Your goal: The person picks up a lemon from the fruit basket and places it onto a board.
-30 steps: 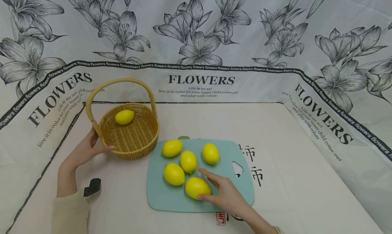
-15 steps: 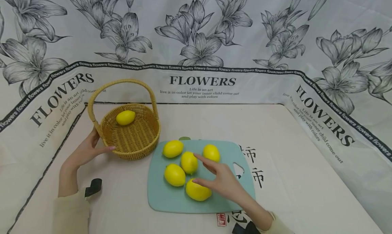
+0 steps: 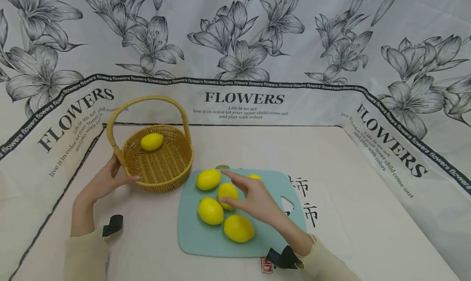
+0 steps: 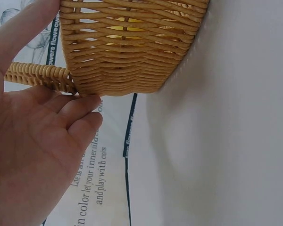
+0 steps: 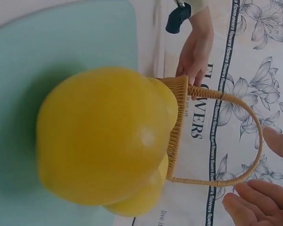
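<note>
My left hand (image 3: 101, 183) holds the near left side of a round wicker basket (image 3: 162, 187), its thumb at the rim. In the left wrist view the fingers (image 4: 82, 115) lie against the basket's woven side near the handle's foot. One yellow lemon (image 3: 152, 142) lies inside. Several more lemons rest on a pale blue-green cutting board (image 3: 195, 242). Over the board hovers my right hand (image 3: 254, 197), thumb and fingers spread apart with nothing between them. Its thumb overlaps the middle lemon (image 3: 229, 193), its fingertips are near the back-left lemon (image 3: 208, 179), and it partly hides the back-right lemon (image 3: 254, 176).
The tall basket handle (image 3: 151, 97) arches over the basket. A white cloth (image 3: 279, 146) with printed characters covers the table. Behind and at both sides hangs a flower-printed curtain (image 3: 243, 60). Black straps (image 3: 283, 257) show at both wrists.
My right hand has moved from the front lemon toward the back-left of the board, uncovering that lemon; the lemons on the board stay put. The left hand keeps its place on the basket.
</note>
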